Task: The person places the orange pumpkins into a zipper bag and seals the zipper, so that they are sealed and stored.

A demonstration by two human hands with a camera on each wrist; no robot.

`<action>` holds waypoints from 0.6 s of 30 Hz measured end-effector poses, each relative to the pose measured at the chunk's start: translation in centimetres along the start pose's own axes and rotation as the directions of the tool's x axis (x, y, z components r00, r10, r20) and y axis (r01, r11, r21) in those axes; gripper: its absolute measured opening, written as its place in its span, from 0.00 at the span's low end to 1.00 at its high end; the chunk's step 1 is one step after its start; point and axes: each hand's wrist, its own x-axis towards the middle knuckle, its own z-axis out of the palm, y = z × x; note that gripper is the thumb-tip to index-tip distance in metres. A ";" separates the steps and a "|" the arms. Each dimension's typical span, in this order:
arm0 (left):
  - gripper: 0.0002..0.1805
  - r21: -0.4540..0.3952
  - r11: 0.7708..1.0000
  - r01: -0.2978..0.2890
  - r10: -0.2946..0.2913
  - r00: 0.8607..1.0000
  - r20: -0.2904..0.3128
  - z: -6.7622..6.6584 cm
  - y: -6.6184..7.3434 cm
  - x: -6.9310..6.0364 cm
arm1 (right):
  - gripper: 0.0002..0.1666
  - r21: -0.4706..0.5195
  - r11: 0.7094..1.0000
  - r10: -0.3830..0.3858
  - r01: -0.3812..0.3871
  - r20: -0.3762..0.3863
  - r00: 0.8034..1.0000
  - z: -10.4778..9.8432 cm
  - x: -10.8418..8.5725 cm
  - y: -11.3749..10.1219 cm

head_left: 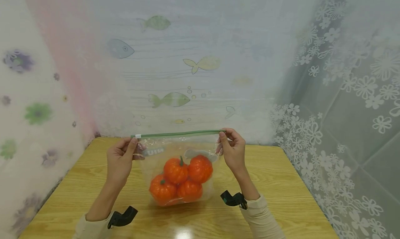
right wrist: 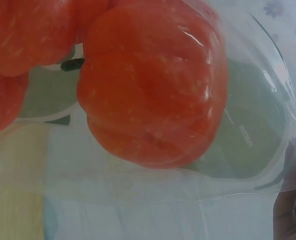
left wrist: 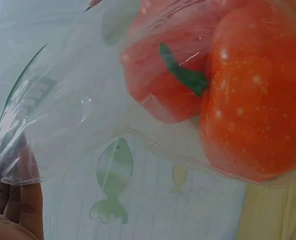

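A clear zip bag with a green slider seal hangs upright between my two hands. Several small orange pumpkins with green stems lie bunched in its lower part. My left hand pinches the bag's upper left corner, beside the white slider. At the upper right corner, my right hand pinches the end of the seal. In the left wrist view, a pumpkin shows through the film near the left fingers. Another pumpkin fills much of the right wrist view.
A wood-grain table lies beneath the bag. Behind it hangs a pale curtain with fish prints. Flowered sheets stand at the right and left sides. Black wrist mounts sit at both sleeves.
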 end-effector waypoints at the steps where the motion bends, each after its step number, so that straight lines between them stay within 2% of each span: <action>1: 0.11 -0.002 1.000 -0.007 0.007 1.000 -0.002 0.0 0.0 0.0 | 0.08 -0.002 1.000 -0.001 0.001 0.004 1.000 0.0 0.0 0.0; 9: 0.12 0.028 0.997 -0.078 0.079 0.996 -0.028 0.3 -0.4 0.1 | 0.09 0.029 1.000 -0.006 0.005 0.033 0.999 -0.2 0.2 0.0; 14: 0.12 0.022 0.997 -0.075 0.076 0.996 -0.042 0.4 -0.3 0.2 | 0.08 0.007 1.000 -0.012 0.012 0.036 0.999 -0.2 0.3 -0.6; 18: 0.12 0.007 0.998 -0.066 0.066 0.996 -0.052 0.6 -0.3 0.3 | 0.09 -0.059 0.998 0.011 -0.011 -0.003 1.000 -0.2 0.6 -1.2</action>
